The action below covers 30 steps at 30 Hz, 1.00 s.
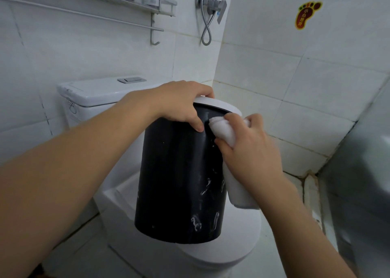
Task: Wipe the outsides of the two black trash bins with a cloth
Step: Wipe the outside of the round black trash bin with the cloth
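A black trash bin (179,178) with a white rim ring (219,104) is held up in the air above the closed lid of a white toilet (238,246), tilted so its top leans away and to the right. Whitish streaks and smears mark the lower part of its dark wall.

The left arm reaches in from the lower left, forearm rising toward the middle of the view. The left hand (181,102) grips the bin at its top edge: the fingers curl over the white rim ring, and the thumb presses down against the outside of the black wall.

The right arm comes in from the lower right. The right hand (247,149) has its fingers curled round a white cloth (223,130), which it presses against the upper right side of the bin, just below the rim ring and close to the left thumb. A loose end of the cloth hangs down below the wrist beside the bin's wall.

Behind the bin stands the toilet cistern (95,94) with a grey flush button (132,80) on top. On the white tiled wall above are a metal rack (135,0) with a towel bar and a hook, and a chrome shower valve (213,5) with a looped hose. A container on the rack bears lettering too blurred to read. On the right wall sticks a yellow-edged, footprint-shaped sticker (306,14) with Chinese characters; the upper two read 小心.
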Available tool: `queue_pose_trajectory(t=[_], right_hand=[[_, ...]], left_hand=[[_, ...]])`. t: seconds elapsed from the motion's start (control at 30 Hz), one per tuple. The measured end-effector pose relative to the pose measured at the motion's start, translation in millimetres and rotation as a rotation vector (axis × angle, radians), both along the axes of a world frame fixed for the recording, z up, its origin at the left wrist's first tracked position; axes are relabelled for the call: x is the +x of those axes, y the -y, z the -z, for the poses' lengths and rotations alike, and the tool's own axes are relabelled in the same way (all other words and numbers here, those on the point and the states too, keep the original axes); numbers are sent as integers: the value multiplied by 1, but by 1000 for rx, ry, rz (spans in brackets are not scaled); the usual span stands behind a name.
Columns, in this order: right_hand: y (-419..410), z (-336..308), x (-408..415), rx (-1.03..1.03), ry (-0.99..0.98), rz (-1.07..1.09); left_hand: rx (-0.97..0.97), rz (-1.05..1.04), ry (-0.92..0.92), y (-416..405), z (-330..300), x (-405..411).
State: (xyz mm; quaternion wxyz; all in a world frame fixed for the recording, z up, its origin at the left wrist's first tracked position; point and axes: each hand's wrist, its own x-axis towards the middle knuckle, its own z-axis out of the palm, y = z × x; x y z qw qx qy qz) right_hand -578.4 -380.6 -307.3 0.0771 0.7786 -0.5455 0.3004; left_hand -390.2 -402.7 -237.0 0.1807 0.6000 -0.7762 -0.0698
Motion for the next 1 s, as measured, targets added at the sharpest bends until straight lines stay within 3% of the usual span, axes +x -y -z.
queue_pose_trajectory(t=[0.2,0.47,0.83,1.0], right_hand=[[-28,29,-7,5,-89,-38],[-6,12,-6,9,0,20],[-26,28,-3,-29,-100,-34],[-7,22,-10,-15,-54,26]], left_hand=[[7,-2,-18,-1,0,4],[-5,0,9,0,-1,-1],[8,-3,-4,3,1,1],[5,-9,-3,1,0,4]])
